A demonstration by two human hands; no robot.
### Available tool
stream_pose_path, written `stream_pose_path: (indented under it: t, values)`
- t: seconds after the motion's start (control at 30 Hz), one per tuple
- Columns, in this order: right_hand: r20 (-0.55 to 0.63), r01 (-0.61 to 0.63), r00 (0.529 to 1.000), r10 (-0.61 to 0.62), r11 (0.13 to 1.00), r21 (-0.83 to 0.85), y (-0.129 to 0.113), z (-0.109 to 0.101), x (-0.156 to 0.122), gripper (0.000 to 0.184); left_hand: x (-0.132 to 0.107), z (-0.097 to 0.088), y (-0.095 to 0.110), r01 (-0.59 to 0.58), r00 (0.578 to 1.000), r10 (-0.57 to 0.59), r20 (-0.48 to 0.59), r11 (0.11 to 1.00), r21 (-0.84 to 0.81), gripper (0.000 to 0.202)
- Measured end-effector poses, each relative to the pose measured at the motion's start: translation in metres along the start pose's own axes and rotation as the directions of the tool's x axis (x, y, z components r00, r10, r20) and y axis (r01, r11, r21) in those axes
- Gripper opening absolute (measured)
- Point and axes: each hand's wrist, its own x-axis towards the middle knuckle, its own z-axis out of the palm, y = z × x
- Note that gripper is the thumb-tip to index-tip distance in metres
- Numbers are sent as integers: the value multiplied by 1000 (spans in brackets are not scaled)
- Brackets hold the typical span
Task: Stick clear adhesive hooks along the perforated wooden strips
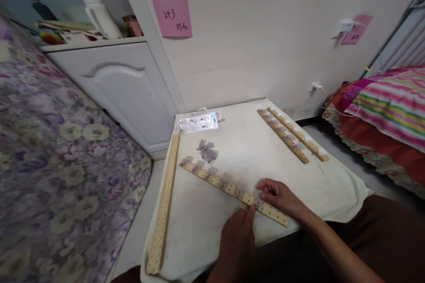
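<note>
A perforated wooden strip with several small metal clips on it lies diagonally across a cloth-covered table. My left hand pinches the strip's near part from below. My right hand, fingers curled, presses on the same spot from above, at a small metal clip. A heap of loose metal clips lies just beyond the strip.
A long perforated strip runs along the table's left edge. Two more strips with clips lie at the far right. A clear plastic packet sits at the far left corner. A flowered bed is left, a white cabinet behind.
</note>
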Motion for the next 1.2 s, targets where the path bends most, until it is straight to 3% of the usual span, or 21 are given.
stream_pose_path:
  t: [0.37, 0.67, 1.2]
  values:
    - [-45, -14, 999, 10, 995, -101, -7, 5, -2, 16, 1, -3, 0, -31, 999, 31, -34, 999, 12, 53]
    - [-64, -69, 996, 69, 998, -2, -1, 9, 4, 21, 1, -4, 1, -18, 999, 18, -39, 1000, -13, 53]
    - [25, -91, 996, 89, 992, 86, 4, 4, 9, 24, -2, -3, -2, -36, 997, 33, -65, 998, -53, 49]
